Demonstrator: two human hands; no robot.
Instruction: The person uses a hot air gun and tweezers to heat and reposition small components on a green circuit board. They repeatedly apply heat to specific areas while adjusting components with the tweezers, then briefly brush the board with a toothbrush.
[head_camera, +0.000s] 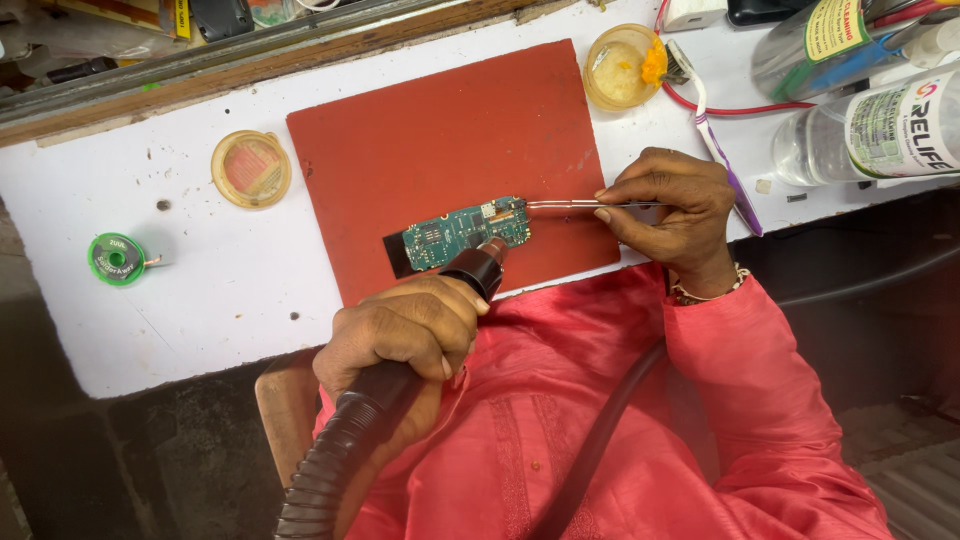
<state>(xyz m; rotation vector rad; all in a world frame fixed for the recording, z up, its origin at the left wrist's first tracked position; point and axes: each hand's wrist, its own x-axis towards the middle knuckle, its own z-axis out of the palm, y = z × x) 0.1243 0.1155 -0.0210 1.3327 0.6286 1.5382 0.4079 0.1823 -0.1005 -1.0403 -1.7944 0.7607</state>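
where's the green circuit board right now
In the head view, the green circuit board lies on the red mat near its lower edge, between the hot-air nozzle held in the left hand and the tweezers in the right hand.

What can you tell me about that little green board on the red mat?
The circuit board is a small green rectangle studded with tiny metallic parts, lying flat and slightly tilted on the red mat. A black strip sticks out at its left end. Tweezers touch its right end; the hot-air nozzle points at its lower right edge.
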